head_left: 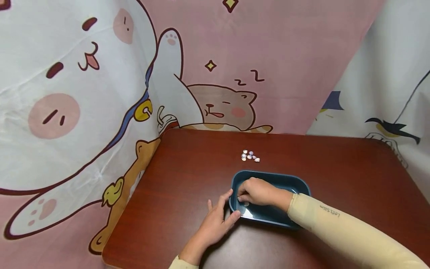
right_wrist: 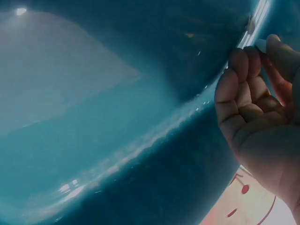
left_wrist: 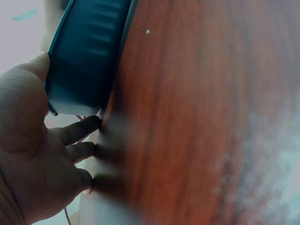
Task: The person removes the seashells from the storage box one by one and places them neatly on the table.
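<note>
A dark blue rectangular basin (head_left: 275,220) stands on the table. Inside its left end is my right hand (head_left: 260,191), thumb and fingertips pinching a small white piece (right_wrist: 261,45), perhaps a shell; the fingers mostly cover it. Another small pale piece (head_left: 246,204) lies on the basin floor below that hand. My left hand (head_left: 216,220) steadies the basin's left end, fingers spread. Its thumb (left_wrist: 41,65) touches the rim, while the lower fingers reach down beside the outer wall near the tabletop.
Beyond the basin, several small white and purple shell-like pieces (head_left: 249,156) lie in a cluster on the brown table (head_left: 188,160). A cartoon-printed cloth (head_left: 285,56) hangs behind and left of the table. One tiny pale speck (left_wrist: 147,32) shows on the wood.
</note>
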### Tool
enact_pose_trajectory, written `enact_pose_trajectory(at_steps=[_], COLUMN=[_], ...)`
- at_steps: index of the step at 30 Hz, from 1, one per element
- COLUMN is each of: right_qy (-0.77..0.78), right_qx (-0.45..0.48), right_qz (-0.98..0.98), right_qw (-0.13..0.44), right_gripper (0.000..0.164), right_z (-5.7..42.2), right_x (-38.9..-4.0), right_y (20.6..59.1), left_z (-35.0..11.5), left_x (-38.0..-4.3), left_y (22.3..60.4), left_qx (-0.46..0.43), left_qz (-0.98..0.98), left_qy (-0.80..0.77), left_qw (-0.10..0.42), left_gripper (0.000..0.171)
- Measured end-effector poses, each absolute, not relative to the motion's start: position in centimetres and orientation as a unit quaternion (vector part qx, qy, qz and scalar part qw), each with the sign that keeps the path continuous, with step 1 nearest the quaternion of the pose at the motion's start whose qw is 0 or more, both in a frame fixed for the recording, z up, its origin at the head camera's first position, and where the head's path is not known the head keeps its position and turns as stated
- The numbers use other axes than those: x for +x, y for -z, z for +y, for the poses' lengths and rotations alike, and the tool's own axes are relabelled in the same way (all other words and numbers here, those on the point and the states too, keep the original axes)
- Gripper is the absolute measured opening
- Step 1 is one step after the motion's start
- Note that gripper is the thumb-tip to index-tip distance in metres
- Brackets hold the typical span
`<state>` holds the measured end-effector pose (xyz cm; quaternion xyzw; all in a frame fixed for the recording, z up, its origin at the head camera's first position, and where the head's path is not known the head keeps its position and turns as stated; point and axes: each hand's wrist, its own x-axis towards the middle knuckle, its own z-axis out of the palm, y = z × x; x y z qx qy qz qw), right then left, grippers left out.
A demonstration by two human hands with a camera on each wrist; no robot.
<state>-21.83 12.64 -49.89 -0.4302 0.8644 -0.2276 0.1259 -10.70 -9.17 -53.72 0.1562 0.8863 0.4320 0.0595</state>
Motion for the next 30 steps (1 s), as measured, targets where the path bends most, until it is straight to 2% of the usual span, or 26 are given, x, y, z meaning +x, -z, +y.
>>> enact_pose_trajectory(at_steps=[7,14,19,24,30], right_qy=[0.235,0.245,0.254,0.273,0.299], right_qx=[-0.416,-0.421,-0.409,-0.395,-0.385], right_qz=[0.868,0.865,0.866,0.864,0.861], right_qw=[0.133,0.123,0.138,0.154,0.144], right_gripper=[0.011,0.017,0.015,0.011,0.009], right_z=[11.9,11.3,11.6,12.3,13.6], right_x=[-23.5,-24.1,-24.3,-24.6,-25.4], right_y=[50.0,50.5,50.3,49.1,46.6], left_z=[-9.1,-9.0,-9.0,-9.0,-9.1], left_x=[-10.9,-10.9,-10.9,-10.9,-10.9], left_y=[53.7,53.8,53.9,53.9,53.9], left_qx=[0.154,0.152,0.152,0.154,0.155], left_qz=[0.888,0.887,0.886,0.887,0.888], left_qy=[-0.430,-0.434,-0.434,-0.433,-0.431], left_qw=[0.051,0.055,0.051,0.046,0.047], left_gripper=[0.071,0.069,0.070,0.070,0.070])
